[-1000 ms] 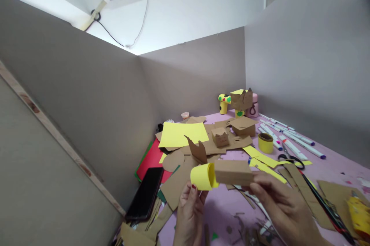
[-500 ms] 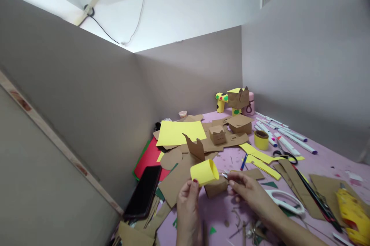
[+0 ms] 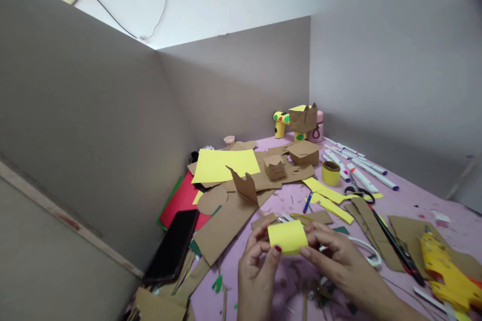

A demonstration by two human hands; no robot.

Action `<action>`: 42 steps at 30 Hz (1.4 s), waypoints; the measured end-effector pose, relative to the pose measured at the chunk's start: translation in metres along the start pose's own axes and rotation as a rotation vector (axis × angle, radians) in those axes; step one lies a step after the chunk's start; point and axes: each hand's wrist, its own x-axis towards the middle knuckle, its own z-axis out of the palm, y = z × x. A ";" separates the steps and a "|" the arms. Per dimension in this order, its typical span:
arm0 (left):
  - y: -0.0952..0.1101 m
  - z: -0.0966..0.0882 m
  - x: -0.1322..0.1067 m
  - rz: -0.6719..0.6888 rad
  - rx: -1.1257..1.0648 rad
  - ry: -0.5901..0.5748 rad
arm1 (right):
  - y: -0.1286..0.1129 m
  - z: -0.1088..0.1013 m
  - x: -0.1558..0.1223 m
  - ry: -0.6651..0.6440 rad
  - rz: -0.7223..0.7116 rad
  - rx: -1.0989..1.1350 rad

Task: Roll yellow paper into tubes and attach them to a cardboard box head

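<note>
A rolled yellow paper tube lies sideways between both hands, low over the pink table. My left hand pinches its left end with thumb and fingers. My right hand grips its right end, fingers curled over the top. Brown cardboard pieces lie on the table just behind the tube. White-handled scissors rest partly under my right wrist.
A black phone lies at the left by grey partition walls. Yellow sheet, red paper, small cardboard boxes, a yellow tape roll, markers, black scissors and a yellow glue gun crowd the table.
My right hand put down the brown cardboard block and came onto the yellow tube. Both hands sank toward the table, and the tube turned sideways. The camera tilted down.
</note>
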 end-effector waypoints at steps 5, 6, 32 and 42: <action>0.003 0.000 -0.004 0.135 0.213 0.102 | 0.004 -0.001 -0.002 -0.016 0.168 0.173; 0.003 0.000 -0.005 0.143 0.215 0.101 | 0.005 0.000 -0.002 -0.018 0.210 0.207; -0.002 0.007 -0.010 0.059 0.080 0.046 | 0.009 0.001 -0.007 0.047 0.240 0.192; -0.012 0.005 -0.010 -0.079 0.043 0.027 | 0.007 0.004 -0.008 0.056 0.260 0.244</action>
